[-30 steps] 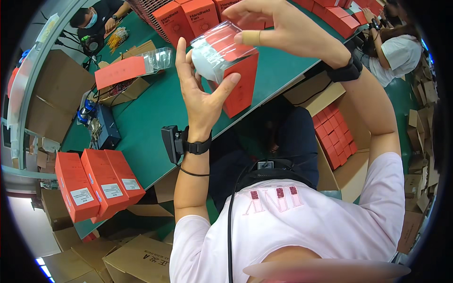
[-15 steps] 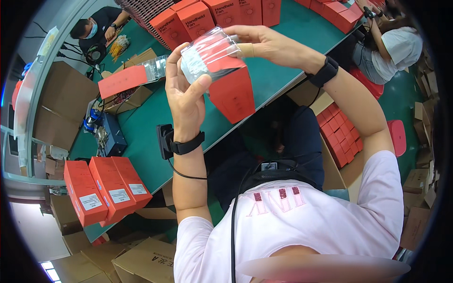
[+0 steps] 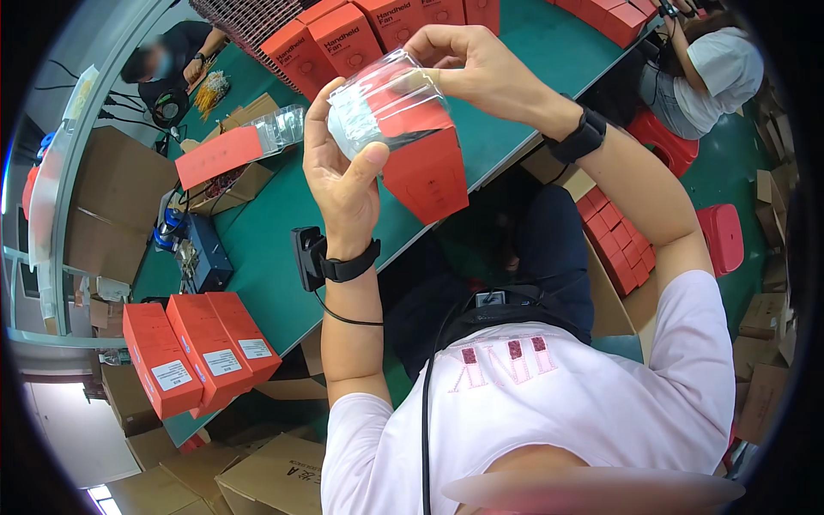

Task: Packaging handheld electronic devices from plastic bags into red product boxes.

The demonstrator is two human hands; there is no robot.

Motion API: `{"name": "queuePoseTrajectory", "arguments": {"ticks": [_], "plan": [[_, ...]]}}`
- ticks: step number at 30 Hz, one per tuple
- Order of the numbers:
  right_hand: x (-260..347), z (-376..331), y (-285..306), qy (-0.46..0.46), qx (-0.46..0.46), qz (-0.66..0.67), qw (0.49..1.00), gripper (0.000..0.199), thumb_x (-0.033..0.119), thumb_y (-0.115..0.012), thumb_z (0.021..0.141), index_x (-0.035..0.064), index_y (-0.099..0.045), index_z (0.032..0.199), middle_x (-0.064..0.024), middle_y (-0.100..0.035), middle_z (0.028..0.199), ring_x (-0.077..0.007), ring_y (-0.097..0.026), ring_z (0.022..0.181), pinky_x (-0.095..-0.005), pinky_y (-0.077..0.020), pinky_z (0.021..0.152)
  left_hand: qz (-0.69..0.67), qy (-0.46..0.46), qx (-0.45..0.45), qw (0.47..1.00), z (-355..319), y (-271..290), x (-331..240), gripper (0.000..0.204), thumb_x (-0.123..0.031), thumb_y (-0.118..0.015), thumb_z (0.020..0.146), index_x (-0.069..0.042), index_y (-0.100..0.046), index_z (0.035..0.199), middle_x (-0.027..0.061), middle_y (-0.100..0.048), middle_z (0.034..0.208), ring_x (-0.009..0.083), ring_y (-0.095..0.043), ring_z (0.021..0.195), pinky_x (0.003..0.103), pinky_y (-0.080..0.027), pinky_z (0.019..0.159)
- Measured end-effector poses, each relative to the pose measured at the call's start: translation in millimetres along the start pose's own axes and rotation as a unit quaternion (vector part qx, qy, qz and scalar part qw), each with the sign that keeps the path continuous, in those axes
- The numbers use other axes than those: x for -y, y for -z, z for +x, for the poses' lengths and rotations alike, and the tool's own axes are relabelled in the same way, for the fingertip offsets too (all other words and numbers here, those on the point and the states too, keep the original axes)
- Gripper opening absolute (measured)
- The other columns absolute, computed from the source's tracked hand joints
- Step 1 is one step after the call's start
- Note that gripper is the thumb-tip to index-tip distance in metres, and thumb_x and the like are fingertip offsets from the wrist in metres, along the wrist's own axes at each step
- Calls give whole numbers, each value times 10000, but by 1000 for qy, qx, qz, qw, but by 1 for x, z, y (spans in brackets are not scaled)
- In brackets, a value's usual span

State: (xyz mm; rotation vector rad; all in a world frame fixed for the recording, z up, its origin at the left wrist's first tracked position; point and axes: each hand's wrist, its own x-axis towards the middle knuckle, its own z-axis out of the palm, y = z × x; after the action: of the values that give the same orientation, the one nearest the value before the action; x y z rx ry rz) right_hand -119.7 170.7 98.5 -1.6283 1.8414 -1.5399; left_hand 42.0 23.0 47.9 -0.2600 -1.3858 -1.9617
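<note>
A red cardboard box [image 3: 427,176] tilts over the near edge of the green table, with a clear plastic tray [image 3: 390,88] at its upper end. Something white shows through the plastic; its kind is unclear. My left hand [image 3: 345,184] wraps around the left side of the plastic, thumb on the near side. At the tray's upper right edge, my right hand [image 3: 481,77] pinches the plastic with thumb and bent fingers. Another red box [image 3: 219,157] with a clear tray sticking out lies across an open carton to the left.
Upright red boxes [image 3: 343,41] line the table's far side by a woven basket [image 3: 245,30]. Three labelled red boxes [image 3: 206,348] stand at the left corner. A dark blue device [image 3: 206,253] sits nearby. Right of my legs is a carton of red boxes [image 3: 618,240]. Two people work beyond.
My right hand's fingers have bent and drawn in at the plastic's upper edge, with the wrist slightly raised. My left hand keeps its hold. The whole view has shifted a little.
</note>
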Motion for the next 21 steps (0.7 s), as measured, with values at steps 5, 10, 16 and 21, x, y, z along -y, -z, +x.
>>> {"name": "queuePoseTrajectory", "arguments": {"ticks": [5, 10, 16, 21], "plan": [[5, -8, -1, -60, -14, 50, 997, 233, 216, -693, 992, 38, -678, 1142, -9, -676, 993, -66, -623, 909, -232, -517, 818, -28, -5, -25, 999, -1, 0, 4, 850, -195, -862, 796, 18, -411, 1484, 134, -605, 1308, 216, -633, 1189, 350, -520, 1033], [8, -8, 0, 39, -3, 15, 999, 295, 243, -688, 989, 52, -685, 1213, -40, -662, 1003, -105, -619, 940, -256, -498, 810, -49, -24, -22, 998, 1, -2, 10, 834, -286, -837, 835, 27, -414, 1482, 144, -622, 1298, 223, -643, 1187, 358, -528, 1029], [22, -19, 0, 19, 49, -196, 979, 463, 370, -589, 1034, 46, -567, 1363, -100, -544, 1237, -232, -545, 1126, -352, -456, 948, -23, -15, 9, 1000, 14, 2, 13, 814, -328, -803, 868, 36, -412, 1482, 158, -626, 1302, 232, -658, 1164, 364, -546, 1012], [13, -25, 11, 111, 17, -258, 960, 476, 391, -656, 975, 84, -566, 1328, -149, -554, 1275, -355, -565, 1200, -426, -465, 1003, -68, -5, -12, 998, 12, 13, 13, 834, -377, -768, 893, 46, -377, 1496, 180, -619, 1312, 255, -663, 1165, 392, -566, 996]]}}
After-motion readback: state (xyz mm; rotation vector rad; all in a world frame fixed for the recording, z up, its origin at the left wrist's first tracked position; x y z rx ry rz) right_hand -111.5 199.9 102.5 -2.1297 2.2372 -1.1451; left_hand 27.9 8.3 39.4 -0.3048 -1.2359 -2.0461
